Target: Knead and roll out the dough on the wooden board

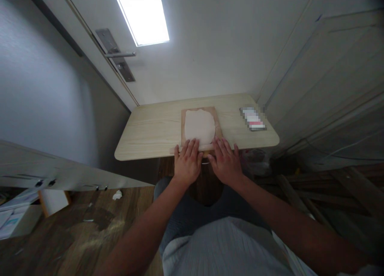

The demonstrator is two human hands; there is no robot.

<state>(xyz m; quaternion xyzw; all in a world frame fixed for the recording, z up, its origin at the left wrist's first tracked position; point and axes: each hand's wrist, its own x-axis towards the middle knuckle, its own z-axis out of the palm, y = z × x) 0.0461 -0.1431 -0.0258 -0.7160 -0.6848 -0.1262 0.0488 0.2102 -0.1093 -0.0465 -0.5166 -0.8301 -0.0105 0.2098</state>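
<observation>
Left hand (pixel 188 164) and right hand (pixel 226 163) (grip unclosed, fingers laid across the rolling pin (pixel 206 147)); uneven pressure could tear the dough sheet (pixel 200 125).

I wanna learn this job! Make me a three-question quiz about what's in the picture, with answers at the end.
1. What do the left hand and right hand both rest on?
a) a spoon
b) a cup
c) a rolling pin

2. True or false: the phone lies to the right of the dough.

3. Fill the gap: the flat dough lies on a brown ____ on the table.

Key: 1. c; 2. true; 3. board.
</observation>
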